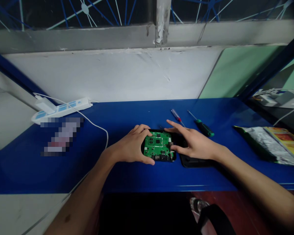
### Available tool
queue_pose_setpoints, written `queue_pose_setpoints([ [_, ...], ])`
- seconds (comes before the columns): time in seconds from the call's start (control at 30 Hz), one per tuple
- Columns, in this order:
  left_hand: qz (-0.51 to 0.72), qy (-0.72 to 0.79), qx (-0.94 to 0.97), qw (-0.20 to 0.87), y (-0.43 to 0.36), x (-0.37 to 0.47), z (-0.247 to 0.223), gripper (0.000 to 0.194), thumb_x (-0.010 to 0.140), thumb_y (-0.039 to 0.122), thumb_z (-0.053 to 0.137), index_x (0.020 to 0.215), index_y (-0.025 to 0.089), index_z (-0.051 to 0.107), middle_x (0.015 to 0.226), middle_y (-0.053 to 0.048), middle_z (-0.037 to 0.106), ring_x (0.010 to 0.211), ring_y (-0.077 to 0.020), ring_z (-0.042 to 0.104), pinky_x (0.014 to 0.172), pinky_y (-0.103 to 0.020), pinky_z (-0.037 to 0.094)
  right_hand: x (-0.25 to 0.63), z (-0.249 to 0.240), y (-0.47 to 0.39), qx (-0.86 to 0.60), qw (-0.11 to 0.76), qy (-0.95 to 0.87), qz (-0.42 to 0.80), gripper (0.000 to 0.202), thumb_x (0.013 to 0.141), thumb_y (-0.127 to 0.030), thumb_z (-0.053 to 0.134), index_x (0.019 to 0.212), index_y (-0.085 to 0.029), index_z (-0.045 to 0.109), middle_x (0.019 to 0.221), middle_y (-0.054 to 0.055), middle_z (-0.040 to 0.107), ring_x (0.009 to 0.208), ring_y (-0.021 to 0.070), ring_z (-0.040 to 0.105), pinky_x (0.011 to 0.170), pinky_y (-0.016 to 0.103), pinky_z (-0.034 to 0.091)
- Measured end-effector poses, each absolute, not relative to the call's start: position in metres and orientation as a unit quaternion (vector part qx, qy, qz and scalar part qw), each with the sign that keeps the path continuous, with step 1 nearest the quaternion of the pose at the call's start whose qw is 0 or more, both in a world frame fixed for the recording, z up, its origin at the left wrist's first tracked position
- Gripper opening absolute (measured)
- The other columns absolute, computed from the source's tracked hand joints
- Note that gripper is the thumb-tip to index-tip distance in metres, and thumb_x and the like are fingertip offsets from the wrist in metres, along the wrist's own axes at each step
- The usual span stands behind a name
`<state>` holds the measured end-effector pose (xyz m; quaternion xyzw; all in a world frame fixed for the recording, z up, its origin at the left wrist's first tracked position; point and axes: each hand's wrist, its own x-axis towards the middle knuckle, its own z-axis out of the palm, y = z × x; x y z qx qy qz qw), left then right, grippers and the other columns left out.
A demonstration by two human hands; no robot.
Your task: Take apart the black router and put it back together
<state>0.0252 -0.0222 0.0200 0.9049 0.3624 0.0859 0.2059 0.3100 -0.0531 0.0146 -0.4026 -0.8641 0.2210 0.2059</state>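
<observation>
A green circuit board (158, 145) sits in a shallow black case (175, 159) on the blue bench. My left hand (128, 145) is closed around its left side, thumb along the near edge and fingers at the far edge. At the right end, my right hand (194, 142) has its thumb against a metal port and another finger at the far right corner, with the index finger raised. Partly under the right hand lies a black cover (194, 162). Behind that hand are a clear-handled screwdriver (175, 115) with a red collar and a green-and-black screwdriver (204, 127).
A white power strip (63, 109) with a plugged-in adapter stands at the back left. Its white cable (98, 125) runs past my left arm. A blurred-out item (63, 135) lies nearby. To the right is a shiny packet (271, 143). A white wall closes off the back.
</observation>
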Motion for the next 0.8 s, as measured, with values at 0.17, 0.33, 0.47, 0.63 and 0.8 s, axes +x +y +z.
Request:
queue_pose_setpoints([
  [0.17,0.112,0.344,0.915,0.181,-0.021,0.023,0.016,0.079,0.056,0.068,0.082,0.114,0.024,0.053,0.130,-0.013,0.050,0.119,-0.0390,0.051,0.097,-0.062,0.049,0.308,0.011,-0.051,-0.408,0.218,-0.865,0.195,0.083,0.091,-0.041,0.061,0.160,-0.028,0.015,0.141,0.008,0.062,0.130,0.0316,0.059,0.105,0.054,0.054],
  [0.33,0.116,0.349,0.913,0.178,-0.021,0.023,0.017,0.076,0.054,0.070,0.082,0.109,0.024,0.053,0.127,-0.012,0.050,0.116,-0.0382,0.051,0.091,-0.060,0.053,0.327,0.022,-0.047,-0.463,0.217,-0.856,0.079,0.076,0.094,-0.041,0.056,0.159,-0.026,0.019,0.135,0.012,0.064,0.126,0.0345,0.060,0.101,0.060,0.054],
  [0.47,0.102,0.357,0.907,0.197,-0.024,0.023,0.021,0.074,0.055,0.067,0.083,0.107,0.024,0.053,0.127,-0.012,0.049,0.116,-0.0370,0.050,0.094,-0.059,0.051,0.365,0.038,-0.050,-0.536,0.187,-0.823,0.009,0.081,0.090,-0.053,0.059,0.158,-0.024,0.026,0.128,0.014,0.069,0.120,0.0384,0.063,0.094,0.061,0.056],
  [0.63,0.107,0.359,0.903,0.209,-0.024,0.024,0.022,0.074,0.054,0.067,0.083,0.106,0.024,0.052,0.127,-0.011,0.048,0.116,-0.0369,0.048,0.095,-0.059,0.050,0.400,0.040,-0.067,-0.497,0.089,-0.862,0.036,0.096,0.079,-0.065,0.067,0.157,-0.023,0.029,0.143,0.017,0.059,0.129,0.0399,0.058,0.103,0.059,0.053],
  [0.8,0.080,0.369,0.896,0.233,-0.024,0.025,0.026,0.074,0.056,0.068,0.082,0.105,0.023,0.051,0.129,-0.011,0.046,0.119,-0.0359,0.045,0.098,-0.055,0.047,0.404,0.027,-0.084,-0.459,0.021,-0.887,0.040,0.123,0.064,-0.077,0.072,0.159,-0.016,0.023,0.154,0.023,0.044,0.146,0.0455,0.036,0.109,0.062,0.046],
])
